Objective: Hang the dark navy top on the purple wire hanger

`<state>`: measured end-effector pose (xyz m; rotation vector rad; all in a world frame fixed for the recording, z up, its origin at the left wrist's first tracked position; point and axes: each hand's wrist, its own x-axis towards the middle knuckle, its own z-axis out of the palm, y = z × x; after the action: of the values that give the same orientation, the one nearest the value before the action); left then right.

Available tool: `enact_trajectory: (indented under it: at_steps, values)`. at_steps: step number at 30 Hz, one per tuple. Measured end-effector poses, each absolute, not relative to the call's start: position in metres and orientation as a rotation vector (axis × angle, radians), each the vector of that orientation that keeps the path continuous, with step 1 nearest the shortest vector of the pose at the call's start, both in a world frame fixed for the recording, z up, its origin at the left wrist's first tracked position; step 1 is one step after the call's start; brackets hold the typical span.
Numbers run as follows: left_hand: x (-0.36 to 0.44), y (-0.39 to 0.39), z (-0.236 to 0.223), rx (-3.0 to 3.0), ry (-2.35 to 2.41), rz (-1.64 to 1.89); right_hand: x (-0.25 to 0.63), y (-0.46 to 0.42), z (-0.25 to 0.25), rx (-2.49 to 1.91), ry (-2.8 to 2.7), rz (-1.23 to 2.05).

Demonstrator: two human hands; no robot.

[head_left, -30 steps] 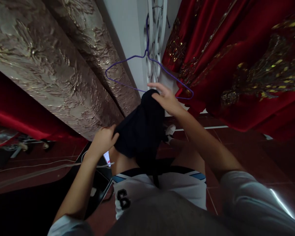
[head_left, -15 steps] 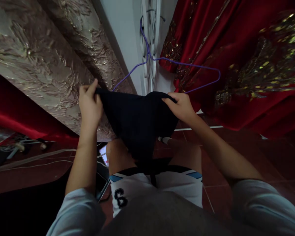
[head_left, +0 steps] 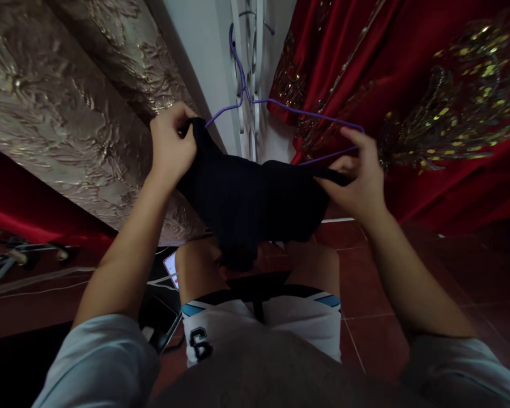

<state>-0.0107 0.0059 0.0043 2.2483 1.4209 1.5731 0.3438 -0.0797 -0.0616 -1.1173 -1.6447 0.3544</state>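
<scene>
Though right hand (head_left: 363, 184) has reached purple hanger (head_left: 297, 110), that end's still bare.
Left hand (head_left: 170, 144) and right both pinch dark cloth (head_left: 238, 192).

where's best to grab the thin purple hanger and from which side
Probably pinch the hanger at its neck, just below the hook, from the near side: both arms meet there, uncovered, while the dark navy cloth hides part further down and the white metal scrollwork is behind.
</scene>
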Motion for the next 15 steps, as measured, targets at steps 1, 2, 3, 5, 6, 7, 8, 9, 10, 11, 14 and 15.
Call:
enact_trajectory:
  at_steps: [1,2,3,5,6,7,8,9,10,11,14,15]
  values:
    - [-0.013,0.005,0.006,2.286,1.425,1.547,0.354,-0.076,-0.059,-1.106,-1.617,0.332]
    - [-0.015,0.005,0.008,2.314,1.438,1.525,0.362,-0.073,-0.057,-1.09,-1.594,0.345]
    - [-0.016,0.005,0.011,2.334,1.456,1.507,0.368,-0.069,-0.053,-1.071,-1.58,0.39]
    - [-0.017,0.006,0.014,2.359,1.492,1.474,0.379,-0.063,-0.045,-1.056,-1.576,0.545]
    - [-0.018,0.007,0.016,2.368,1.506,1.464,0.383,-0.061,-0.039,-1.068,-1.583,0.627]
    - [-0.02,0.009,0.017,2.375,1.516,1.471,0.388,-0.06,-0.033,-1.09,-1.594,0.685]
    - [-0.024,0.012,0.017,2.375,1.529,1.497,0.392,-0.058,-0.027,-1.114,-1.612,0.717]
    - [-0.028,0.015,0.018,2.362,1.547,1.535,0.395,-0.057,-0.021,-1.129,-1.636,0.722]
    - [-0.033,0.018,0.018,2.325,1.573,1.569,0.398,-0.055,-0.015,-1.127,-1.67,0.703]
    - [-0.038,0.022,0.018,2.265,1.597,1.577,0.398,-0.052,-0.01,-1.112,-1.708,0.681]
    - [-0.049,0.031,0.016,2.029,1.6,1.455,0.386,-0.039,-0.004,-1.114,-1.734,0.616]
    - [-0.049,0.032,0.015,1.972,1.566,1.428,0.379,-0.034,-0.005,-1.156,-1.718,0.579]
